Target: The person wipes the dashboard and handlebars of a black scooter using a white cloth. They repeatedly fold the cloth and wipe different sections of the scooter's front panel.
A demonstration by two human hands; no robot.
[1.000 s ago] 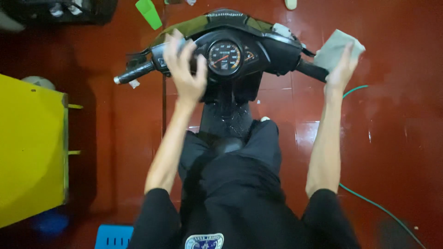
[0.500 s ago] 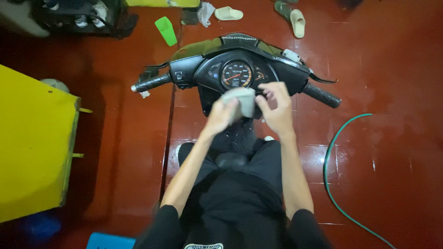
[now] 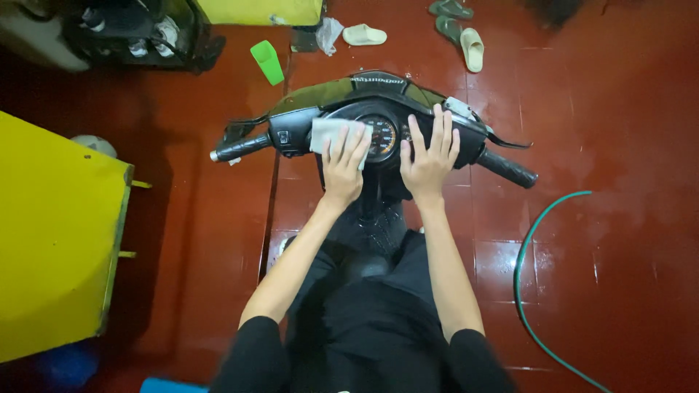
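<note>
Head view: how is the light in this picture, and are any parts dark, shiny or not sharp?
Head view: the red tiled floor is wet-looking and shows pale glare at the right; the upper left corner and the space beside the yellow box lie in deep shadow; the left hand on the grey cloth and the right hand are fairly sharp; the bottom edge is dim and soft.

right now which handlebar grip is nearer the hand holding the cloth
The left grip, beside the left hand pressing the grey cloth; the right grip lies across the dash.

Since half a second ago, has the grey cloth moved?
Yes. The grey cloth has gone from below the speedometer dial to its left side, pressed there under the left hand.
</note>
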